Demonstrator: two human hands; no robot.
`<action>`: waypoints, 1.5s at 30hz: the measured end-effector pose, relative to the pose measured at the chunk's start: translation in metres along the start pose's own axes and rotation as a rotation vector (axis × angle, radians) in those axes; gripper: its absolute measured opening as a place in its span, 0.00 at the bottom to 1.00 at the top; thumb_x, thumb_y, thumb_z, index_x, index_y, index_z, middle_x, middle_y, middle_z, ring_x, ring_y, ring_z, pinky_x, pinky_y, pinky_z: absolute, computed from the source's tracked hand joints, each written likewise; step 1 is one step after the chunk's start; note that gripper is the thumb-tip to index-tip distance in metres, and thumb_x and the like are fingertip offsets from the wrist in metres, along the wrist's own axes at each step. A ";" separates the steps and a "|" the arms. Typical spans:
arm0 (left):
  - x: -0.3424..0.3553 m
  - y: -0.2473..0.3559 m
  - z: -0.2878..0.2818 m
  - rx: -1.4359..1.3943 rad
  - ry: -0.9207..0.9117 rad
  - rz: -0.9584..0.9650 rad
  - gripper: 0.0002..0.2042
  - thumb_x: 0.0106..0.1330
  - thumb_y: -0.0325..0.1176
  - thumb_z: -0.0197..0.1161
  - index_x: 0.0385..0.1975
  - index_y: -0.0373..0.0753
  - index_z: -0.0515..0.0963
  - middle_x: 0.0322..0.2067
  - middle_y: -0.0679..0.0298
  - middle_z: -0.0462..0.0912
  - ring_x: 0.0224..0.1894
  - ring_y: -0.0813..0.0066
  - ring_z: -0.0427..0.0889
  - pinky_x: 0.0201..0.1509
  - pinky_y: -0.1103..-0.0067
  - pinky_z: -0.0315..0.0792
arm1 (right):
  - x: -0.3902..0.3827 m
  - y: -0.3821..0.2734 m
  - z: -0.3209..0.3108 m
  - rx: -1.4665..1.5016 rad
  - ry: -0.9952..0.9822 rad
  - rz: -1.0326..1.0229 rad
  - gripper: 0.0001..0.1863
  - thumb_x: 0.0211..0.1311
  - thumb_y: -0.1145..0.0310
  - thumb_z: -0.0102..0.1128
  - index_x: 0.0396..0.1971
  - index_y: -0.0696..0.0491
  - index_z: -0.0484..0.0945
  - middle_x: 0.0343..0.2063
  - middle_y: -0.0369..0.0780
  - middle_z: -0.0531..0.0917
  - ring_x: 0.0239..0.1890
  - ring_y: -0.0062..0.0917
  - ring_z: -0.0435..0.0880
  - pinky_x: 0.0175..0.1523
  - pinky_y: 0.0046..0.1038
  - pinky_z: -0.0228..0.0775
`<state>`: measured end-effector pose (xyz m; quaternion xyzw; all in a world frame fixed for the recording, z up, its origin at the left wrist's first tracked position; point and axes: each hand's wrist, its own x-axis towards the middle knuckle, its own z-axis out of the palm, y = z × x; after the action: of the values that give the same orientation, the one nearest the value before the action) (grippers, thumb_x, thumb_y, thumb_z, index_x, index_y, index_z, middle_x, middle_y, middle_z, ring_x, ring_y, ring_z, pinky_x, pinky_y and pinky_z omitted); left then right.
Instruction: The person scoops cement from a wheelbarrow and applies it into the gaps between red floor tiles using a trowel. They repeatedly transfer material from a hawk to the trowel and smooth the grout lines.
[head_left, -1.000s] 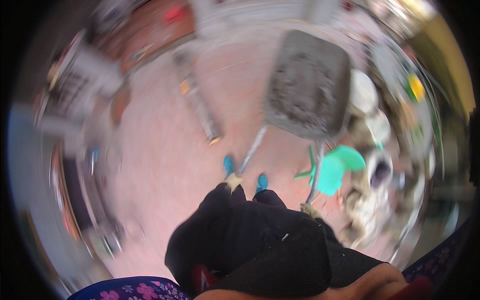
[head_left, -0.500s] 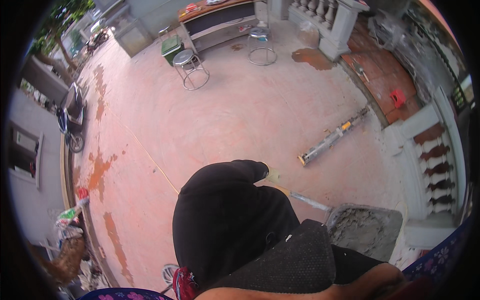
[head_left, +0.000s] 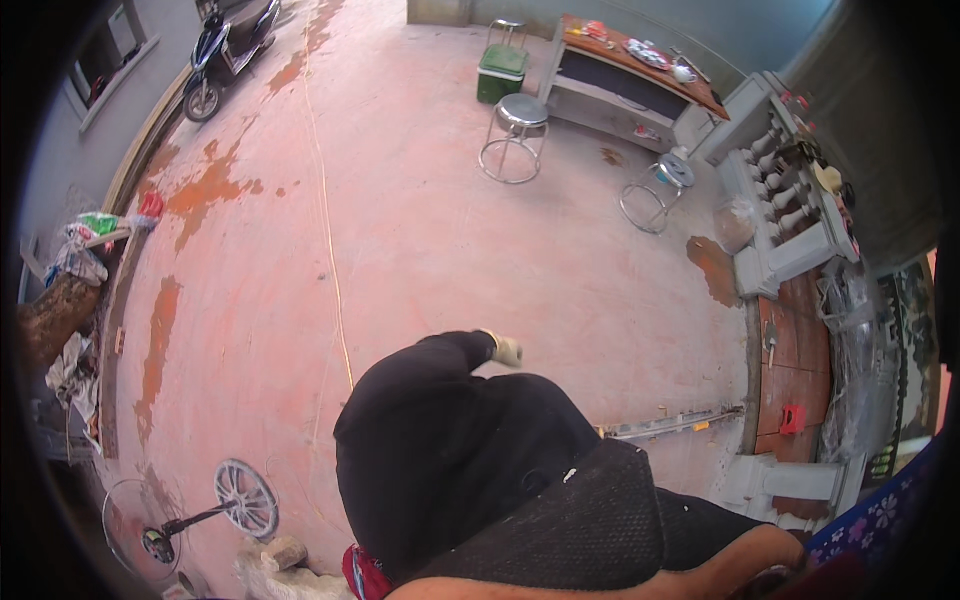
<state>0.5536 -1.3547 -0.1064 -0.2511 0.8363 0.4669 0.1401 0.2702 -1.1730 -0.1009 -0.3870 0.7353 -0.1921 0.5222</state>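
Note:
My left hand (head_left: 508, 350), in a pale cream work glove, shows past the end of my bent black sleeve (head_left: 440, 375). Its fingers are curled closed, and anything within them is hidden. Below it my black-clothed body fills the lower middle of the view. My right hand is not in view. Lying on the pinkish concrete floor (head_left: 420, 230) to the right is a long grey metal tool with yellow parts (head_left: 670, 426), partly covered by my body. A thin yellowish cord (head_left: 325, 215) runs along the floor left of my arm.
Metal stools (head_left: 522, 110), a green bin (head_left: 501, 73) and a wooden-topped counter (head_left: 625, 75) stand ahead. A balustrade (head_left: 785, 190) and tiled steps (head_left: 790, 350) border the right. A motorbike (head_left: 225, 55) is far left; a fan (head_left: 160, 540) is near left. Reddish wet patches (head_left: 205, 185) mark the floor.
My view has swung right, bringing the fan into sight. The mortar tub at lower right is out of view. The pole seen beside my left glove no longer shows.

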 end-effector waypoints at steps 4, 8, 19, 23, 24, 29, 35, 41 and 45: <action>-0.087 -0.133 -0.049 -0.378 0.672 -0.355 0.22 0.64 0.43 0.62 0.52 0.32 0.83 0.49 0.48 0.87 0.52 0.56 0.86 0.58 0.68 0.77 | 0.022 -0.047 0.032 -0.134 -0.052 -0.007 0.26 0.71 0.51 0.59 0.54 0.59 0.83 0.40 0.41 0.88 0.41 0.25 0.84 0.49 0.30 0.76; -0.188 -0.208 -0.053 -1.247 1.310 -0.578 0.24 0.74 0.46 0.59 0.63 0.37 0.74 0.51 0.61 0.85 0.46 0.69 0.84 0.49 0.71 0.77 | 0.054 -0.135 0.065 -0.108 -0.070 -0.066 0.28 0.71 0.51 0.60 0.58 0.60 0.79 0.48 0.46 0.86 0.50 0.31 0.84 0.56 0.33 0.74; -0.139 -0.170 -0.133 -1.118 1.018 0.334 0.36 0.79 0.63 0.39 0.71 0.38 0.63 0.67 0.53 0.73 0.67 0.55 0.73 0.76 0.56 0.60 | 0.135 -0.453 0.227 -0.236 -0.482 -1.529 0.29 0.75 0.53 0.56 0.68 0.53 0.72 0.63 0.49 0.79 0.67 0.41 0.76 0.73 0.43 0.61; -0.216 -0.145 -0.273 -1.806 1.313 0.183 0.41 0.77 0.67 0.36 0.76 0.37 0.54 0.74 0.52 0.63 0.75 0.57 0.62 0.78 0.61 0.56 | 0.240 -0.539 0.268 -0.169 -0.435 -1.351 0.33 0.77 0.43 0.48 0.70 0.53 0.70 0.66 0.48 0.76 0.71 0.38 0.71 0.75 0.45 0.56; -0.229 -0.136 -0.310 -2.013 1.389 0.194 0.43 0.77 0.68 0.36 0.77 0.37 0.52 0.75 0.51 0.60 0.77 0.58 0.59 0.79 0.62 0.55 | 0.270 -0.559 0.274 -0.310 -0.428 -1.117 0.36 0.77 0.40 0.45 0.69 0.54 0.70 0.67 0.48 0.74 0.71 0.38 0.71 0.75 0.45 0.57; -0.260 -0.126 -0.411 -0.765 1.754 0.061 0.39 0.79 0.62 0.38 0.78 0.36 0.51 0.77 0.51 0.56 0.78 0.56 0.58 0.81 0.62 0.51 | 0.352 -0.624 0.300 0.465 -0.583 -0.276 0.42 0.77 0.37 0.44 0.74 0.57 0.60 0.71 0.51 0.68 0.74 0.41 0.66 0.78 0.41 0.55; -0.193 -0.237 -0.437 -0.066 1.627 -0.045 0.44 0.75 0.69 0.30 0.74 0.33 0.61 0.76 0.48 0.58 0.80 0.52 0.51 0.81 0.58 0.46 | 0.289 -0.693 0.293 0.715 -0.842 -0.378 0.46 0.76 0.33 0.38 0.75 0.59 0.57 0.73 0.53 0.65 0.76 0.43 0.61 0.79 0.40 0.50; -0.160 -0.292 -0.471 -0.871 1.162 -0.137 0.48 0.72 0.74 0.27 0.75 0.35 0.61 0.76 0.51 0.58 0.81 0.56 0.49 0.81 0.60 0.47 | 0.319 -0.747 0.221 0.207 -0.522 -1.058 0.34 0.79 0.44 0.44 0.72 0.54 0.67 0.70 0.50 0.71 0.76 0.40 0.64 0.79 0.42 0.50; -0.077 -0.255 -0.552 -1.510 0.674 -0.127 0.49 0.71 0.76 0.28 0.75 0.35 0.60 0.77 0.52 0.58 0.81 0.57 0.49 0.81 0.62 0.47 | 0.418 -0.707 0.190 -0.282 0.072 -1.256 0.27 0.76 0.49 0.51 0.63 0.53 0.78 0.63 0.46 0.79 0.71 0.41 0.71 0.77 0.44 0.55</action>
<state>0.7580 -1.9141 0.0383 -0.4507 0.2790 0.7937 -0.2984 0.6398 -1.9150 0.0531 -0.8018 0.4040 -0.3756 0.2297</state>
